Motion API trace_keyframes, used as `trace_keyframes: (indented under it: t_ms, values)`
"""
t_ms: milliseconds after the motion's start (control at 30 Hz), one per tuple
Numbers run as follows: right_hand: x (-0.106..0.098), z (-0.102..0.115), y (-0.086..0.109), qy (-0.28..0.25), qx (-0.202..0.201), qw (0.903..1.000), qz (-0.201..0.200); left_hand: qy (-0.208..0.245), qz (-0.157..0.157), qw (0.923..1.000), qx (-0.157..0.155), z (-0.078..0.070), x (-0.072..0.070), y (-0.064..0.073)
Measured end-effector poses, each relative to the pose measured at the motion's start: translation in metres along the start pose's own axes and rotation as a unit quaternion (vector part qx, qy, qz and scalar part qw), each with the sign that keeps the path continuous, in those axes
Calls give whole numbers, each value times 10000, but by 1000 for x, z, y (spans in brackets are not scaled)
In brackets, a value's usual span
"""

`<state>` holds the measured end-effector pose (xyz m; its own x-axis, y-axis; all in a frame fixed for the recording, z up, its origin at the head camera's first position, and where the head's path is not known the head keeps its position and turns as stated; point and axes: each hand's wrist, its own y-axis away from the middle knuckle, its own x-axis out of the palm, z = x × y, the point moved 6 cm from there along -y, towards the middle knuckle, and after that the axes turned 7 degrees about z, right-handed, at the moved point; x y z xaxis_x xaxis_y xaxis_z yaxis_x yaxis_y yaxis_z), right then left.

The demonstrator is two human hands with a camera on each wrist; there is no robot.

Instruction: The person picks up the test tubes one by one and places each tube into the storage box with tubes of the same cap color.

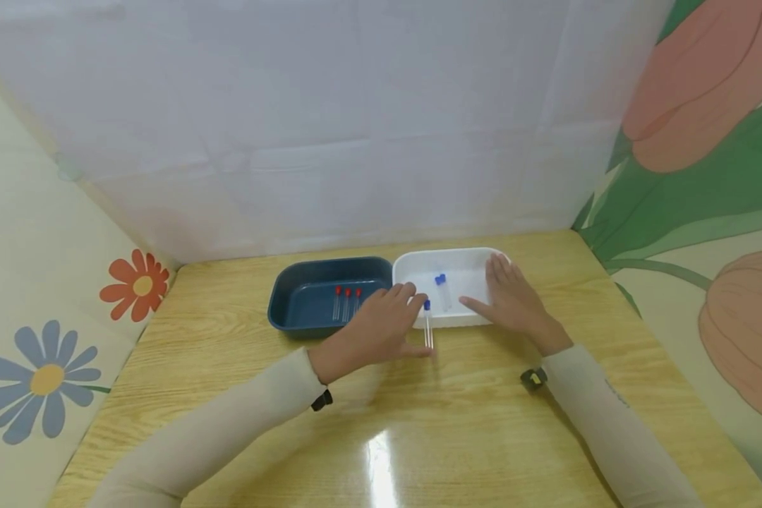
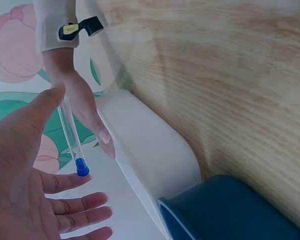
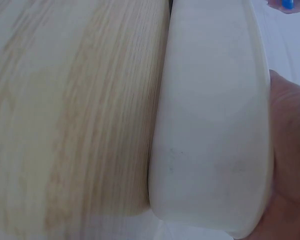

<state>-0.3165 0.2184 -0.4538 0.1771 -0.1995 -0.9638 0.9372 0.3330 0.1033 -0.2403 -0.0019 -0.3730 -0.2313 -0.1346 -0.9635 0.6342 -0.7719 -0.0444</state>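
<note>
My left hand (image 1: 381, 324) is held over the front left edge of the white tray (image 1: 460, 321). It pinches a clear test tube (image 2: 71, 130) lengthwise, thumb at the bare end and index finger at the blue cap; the other fingers are spread. My right hand (image 1: 514, 300) rests on the tray's right end with fingers extended and the thumb over the inside. Inside the white tray lie blue-capped test tubes (image 1: 446, 295). To its left, a dark blue tray (image 1: 311, 331) holds three red-capped test tubes (image 1: 347, 293) side by side.
Both trays stand side by side on a wooden table (image 1: 457, 430), close to the white cloth backdrop (image 1: 305, 141). Walls painted with flowers flank the table left and right.
</note>
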Motion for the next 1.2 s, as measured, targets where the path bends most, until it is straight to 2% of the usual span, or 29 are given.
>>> trace_keyframes:
  t_ms: [100, 300, 533, 833, 1033, 1200]
  values:
    - [0, 0, 0, 12, -12, 10000, -19, -69, 13, 10000, -48, 3, -1, -4]
    - [0, 1, 0, -2, -41, 10000, -32, 73, 258, 9995, -159, 12, 1, -11]
    - [-1, 3, 2, -28, -70, 10000, -63, 126, 246, 9996, -78, 21, 1, -15]
    - [-1, 1, 0, 36, -51, 10000, -73, 681, 299, 9969, -263, 39, 13, -27]
    - [-1, 2, 0, 31, -65, 9999, -75, 786, 301, 9956, -407, 45, 18, -33]
    - [-2, 2, 1, 24, -57, 9999, -90, 893, 430, 9937, -515, 48, 21, -40]
